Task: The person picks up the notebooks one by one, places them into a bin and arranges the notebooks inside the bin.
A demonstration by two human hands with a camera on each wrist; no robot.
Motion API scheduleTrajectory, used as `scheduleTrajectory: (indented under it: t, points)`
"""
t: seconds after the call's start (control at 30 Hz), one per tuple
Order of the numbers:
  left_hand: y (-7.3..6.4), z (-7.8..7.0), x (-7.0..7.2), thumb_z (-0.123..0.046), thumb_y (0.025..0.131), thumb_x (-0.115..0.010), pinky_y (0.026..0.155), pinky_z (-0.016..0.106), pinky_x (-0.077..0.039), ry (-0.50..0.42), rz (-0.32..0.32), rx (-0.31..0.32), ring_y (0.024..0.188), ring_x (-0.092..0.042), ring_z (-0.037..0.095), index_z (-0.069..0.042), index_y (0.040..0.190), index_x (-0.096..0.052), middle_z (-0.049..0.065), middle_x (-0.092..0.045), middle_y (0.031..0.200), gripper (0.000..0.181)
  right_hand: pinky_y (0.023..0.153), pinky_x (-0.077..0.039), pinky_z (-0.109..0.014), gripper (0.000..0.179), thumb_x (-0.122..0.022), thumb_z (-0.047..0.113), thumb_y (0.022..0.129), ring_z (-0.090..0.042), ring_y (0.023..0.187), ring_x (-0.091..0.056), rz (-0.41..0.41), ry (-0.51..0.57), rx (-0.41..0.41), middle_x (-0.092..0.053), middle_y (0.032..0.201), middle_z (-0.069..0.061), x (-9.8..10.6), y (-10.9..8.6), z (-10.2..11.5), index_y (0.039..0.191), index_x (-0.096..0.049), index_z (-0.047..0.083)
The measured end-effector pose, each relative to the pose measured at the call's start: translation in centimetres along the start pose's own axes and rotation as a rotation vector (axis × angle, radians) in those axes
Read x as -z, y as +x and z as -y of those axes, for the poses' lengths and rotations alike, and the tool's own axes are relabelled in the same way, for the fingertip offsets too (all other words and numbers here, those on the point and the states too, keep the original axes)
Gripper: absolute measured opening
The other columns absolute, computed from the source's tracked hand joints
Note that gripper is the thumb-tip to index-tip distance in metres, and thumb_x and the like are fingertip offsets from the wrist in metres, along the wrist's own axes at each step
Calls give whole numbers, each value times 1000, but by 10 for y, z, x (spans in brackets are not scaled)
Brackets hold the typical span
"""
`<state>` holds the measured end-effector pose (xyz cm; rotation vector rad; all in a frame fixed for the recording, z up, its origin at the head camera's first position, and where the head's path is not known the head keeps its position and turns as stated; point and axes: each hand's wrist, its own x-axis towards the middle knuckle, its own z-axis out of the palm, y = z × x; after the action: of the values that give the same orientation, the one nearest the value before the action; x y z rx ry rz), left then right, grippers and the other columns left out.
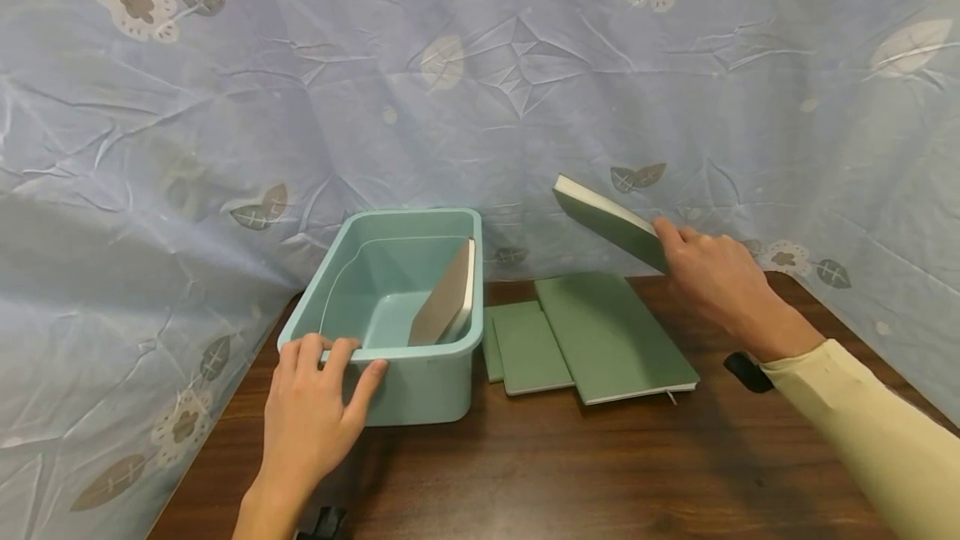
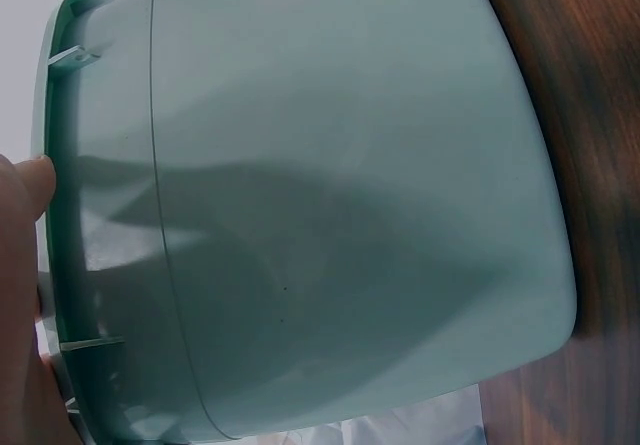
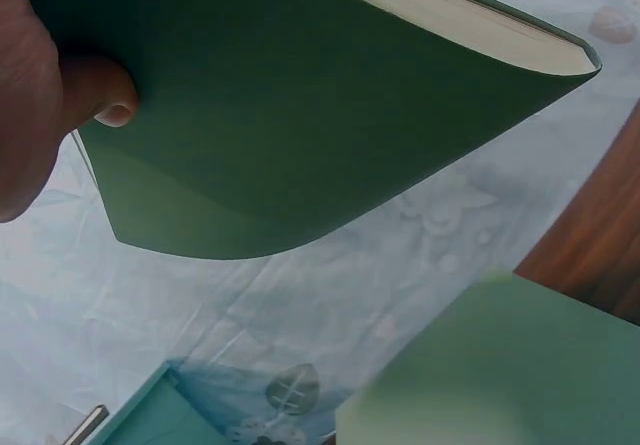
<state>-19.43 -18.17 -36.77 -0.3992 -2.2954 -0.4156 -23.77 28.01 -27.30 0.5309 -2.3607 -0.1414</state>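
Above the tabletop's (image 1: 600, 473) right side, the right hand (image 1: 716, 273) pinches a green notebook (image 1: 611, 223) in mid-air, thumb against its cover, its length appearing to slant up and left from the fingers. That gap looks to be what counts: the bin (image 1: 420, 390) sits lower and leftward, well apart, and it's the left hand (image 1: 307, 415) that touches it, fingers bent over the near rim. Inside, a brown notebook (image 1: 442, 298) leans on the right wall. Just right, on dark wood, a large notebook (image 1: 615, 340) and two small notebooks (image 1: 532, 352) lie flat. Behind hangs a creased, flowered curtain (image 1: 510, 48).
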Motion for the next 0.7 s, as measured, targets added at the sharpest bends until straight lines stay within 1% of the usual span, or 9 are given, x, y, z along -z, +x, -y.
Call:
scheduleTrajectory:
  t: [0.1, 0.2, 0.4, 0.5, 0.6, 0.63, 0.7]
  points:
    - [0, 0, 0, -43, 89, -68, 78, 51, -42, 0, -1, -2, 97, -47, 36, -10, 106, -65, 13, -50, 93, 37, 42, -44, -52, 41, -67, -4, 76, -40, 49, -58, -11, -12, 15, -66, 80, -21, 2, 3, 3, 113, -49, 0]
    - [0, 0, 0, -43, 89, -68, 78, 50, -42, 2, -2, -5, 97, -47, 36, -9, 106, -65, 13, -50, 93, 37, 41, -44, -52, 45, -69, -5, 72, -40, 48, -57, -27, -8, 27, -66, 81, -21, 6, 7, 6, 112, -48, 0]
    - [0, 0, 0, -42, 89, -68, 79, 50, -42, 1, -4, -8, 97, -47, 36, -9, 105, -65, 13, -50, 93, 37, 42, -45, -51, 49, -69, -5, 70, -40, 50, -58, -42, -1, 34, -68, 83, -21, 10, 12, 10, 114, -49, 0]
    - [0, 0, 0, -42, 89, -68, 79, 50, -42, 0, -8, -11, 97, -47, 36, -9, 105, -65, 13, -49, 93, 37, 44, -47, -52, 55, -77, 7, 70, -39, 52, -61, -28, 0, 22, -68, 83, -21, 12, 13, 12, 117, -49, 1]
    - [0, 0, 0, -42, 89, -68, 79, 50, -42, -1, -8, -11, 97, -47, 36, -9, 105, -65, 13, -49, 93, 37, 46, -48, -53, 64, -83, 17, 67, -40, 55, -63, -21, 0, 14, -67, 82, -21, 12, 15, 14, 119, -49, 0]
    - [0, 0, 0, -42, 89, -68, 79, 50, -42, -1, -8, -11, 97, -47, 36, -10, 105, -65, 13, -49, 93, 37, 46, -48, -53, 66, -84, 18, 66, -41, 56, -63, -21, 3, 11, -67, 82, -21, 12, 15, 14, 120, -49, 0]
    - [0, 0, 0, -43, 89, -68, 79, 50, -42, -1, -8, -9, 97, -47, 35, -10, 105, -65, 13, -49, 93, 37, 46, -48, -53, 64, -83, 15, 67, -41, 57, -63, -21, 7, 11, -67, 83, -22, 13, 16, 16, 119, -49, 0]
